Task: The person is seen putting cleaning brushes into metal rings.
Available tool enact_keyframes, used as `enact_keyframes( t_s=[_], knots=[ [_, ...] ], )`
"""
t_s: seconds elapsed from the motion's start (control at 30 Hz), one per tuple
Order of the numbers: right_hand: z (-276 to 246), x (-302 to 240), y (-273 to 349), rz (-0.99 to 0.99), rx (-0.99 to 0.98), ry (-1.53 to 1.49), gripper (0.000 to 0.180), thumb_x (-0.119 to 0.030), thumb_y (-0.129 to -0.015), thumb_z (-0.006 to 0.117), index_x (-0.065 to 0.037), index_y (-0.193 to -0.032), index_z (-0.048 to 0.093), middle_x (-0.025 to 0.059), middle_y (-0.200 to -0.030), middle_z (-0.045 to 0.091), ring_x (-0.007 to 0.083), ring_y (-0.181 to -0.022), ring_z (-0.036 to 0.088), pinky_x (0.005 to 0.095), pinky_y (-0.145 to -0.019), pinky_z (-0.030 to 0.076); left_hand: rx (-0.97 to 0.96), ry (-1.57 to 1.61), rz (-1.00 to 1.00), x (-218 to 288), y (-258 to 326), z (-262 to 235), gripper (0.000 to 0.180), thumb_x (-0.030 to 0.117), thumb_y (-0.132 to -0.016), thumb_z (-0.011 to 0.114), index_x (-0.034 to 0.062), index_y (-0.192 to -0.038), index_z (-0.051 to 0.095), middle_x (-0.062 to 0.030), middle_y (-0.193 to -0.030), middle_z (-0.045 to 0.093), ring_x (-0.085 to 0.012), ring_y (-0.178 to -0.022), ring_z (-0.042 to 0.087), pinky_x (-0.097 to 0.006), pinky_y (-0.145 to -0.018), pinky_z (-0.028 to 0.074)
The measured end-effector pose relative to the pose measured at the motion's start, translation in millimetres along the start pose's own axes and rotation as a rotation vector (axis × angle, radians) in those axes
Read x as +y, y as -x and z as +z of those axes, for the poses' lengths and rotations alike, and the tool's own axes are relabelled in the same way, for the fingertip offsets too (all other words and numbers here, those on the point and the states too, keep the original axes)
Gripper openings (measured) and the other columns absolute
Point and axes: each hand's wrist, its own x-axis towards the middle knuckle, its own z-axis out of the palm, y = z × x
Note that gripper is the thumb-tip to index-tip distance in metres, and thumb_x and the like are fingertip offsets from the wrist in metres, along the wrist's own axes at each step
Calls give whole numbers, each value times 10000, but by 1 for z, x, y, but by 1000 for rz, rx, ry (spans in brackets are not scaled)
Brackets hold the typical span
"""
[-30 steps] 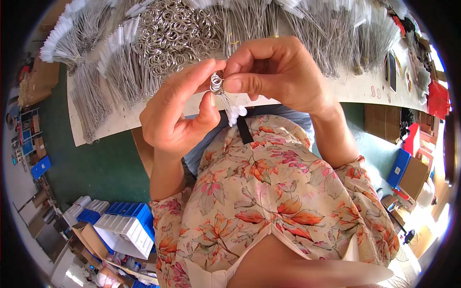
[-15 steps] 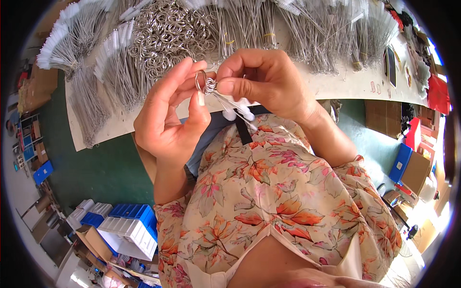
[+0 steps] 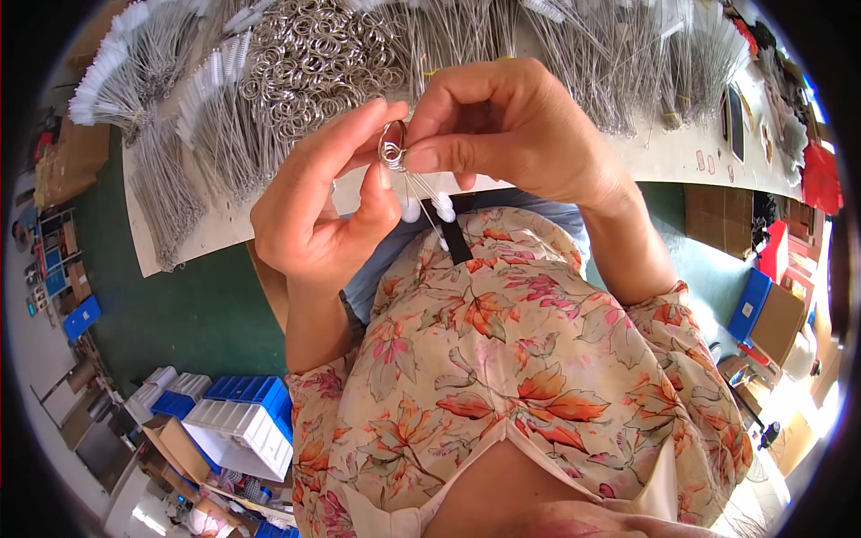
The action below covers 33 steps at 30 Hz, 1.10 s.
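Between the fingertips of my left hand [image 3: 323, 202] a metal split ring [image 3: 392, 134] is pinched at the near edge of the table. Looped on it are several thin wire brushes [image 3: 443, 206], whose white bristle tips hang down toward my lap. My right hand [image 3: 511, 134] is closed, its thumb and forefinger pressed at the ring and the wire loops. Exactly what the right fingertips grip there is partly hidden. A large heap of loose split rings [image 3: 314, 67] lies on the table just beyond my left hand.
Bundles of wire brushes [image 3: 161, 206] lie on both sides of the ring heap on the pale tabletop [image 3: 691, 161]. A dark flat object [image 3: 734, 125] rests at the table's right end. White and blue plastic bins [image 3: 238, 435] stand at lower left, and cardboard boxes [image 3: 717, 220] at right.
Both hands have shifted slightly away from me, the right hand more so. The ring has turned, and the hanging brushes have swung to a steeper angle.
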Motion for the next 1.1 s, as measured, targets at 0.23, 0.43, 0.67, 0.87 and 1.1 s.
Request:
enact_keyframes(
  t_s=[0.23,0.43,0.67,0.87,1.1],
  knots=[
    [-1,3,6,68,9,2,104,-90,-827,634,6,-858,610,3,-704,587,41,-570,522,178,-497,414,-135,56,-132,-5,-15,-14,232,-19,-829,571,-83,-1052,562,-131,-906,602,-148,-741,592,-226,-650,496],
    [10,4,6,117,45,-96,129,-108,-840,616,17,-870,610,9,-702,587,52,-557,520,190,-505,427,-53,562,-708,-1,-11,-21,145,48,-877,544,-15,-1001,584,-39,-787,559,-59,-590,463,-182,-532,373],
    [14,5,6,76,96,-70,127,-106,-834,623,18,-862,609,9,-722,588,55,-596,521,194,-525,438,-330,-174,-390,14,-13,-25,144,87,-903,515,-14,-994,560,-40,-770,576,-45,-542,419,-168,-475,330],
    [21,1,9,32,13,-5,120,-92,-837,620,22,-871,603,9,-742,592,52,-595,520,193,-522,426,-159,452,-766,34,-7,-36,180,112,-902,523,17,-1047,569,-43,-754,584,-36,-547,425,-167,-478,339],
    [41,1,5,-34,-89,-190,110,-80,-815,650,2,-874,607,16,-756,595,64,-604,542,195,-527,438,-23,217,-388,43,5,-37,178,112,-903,518,-30,-969,603,-115,-932,637,-170,-899,594,-266,-793,458]
  ],
)
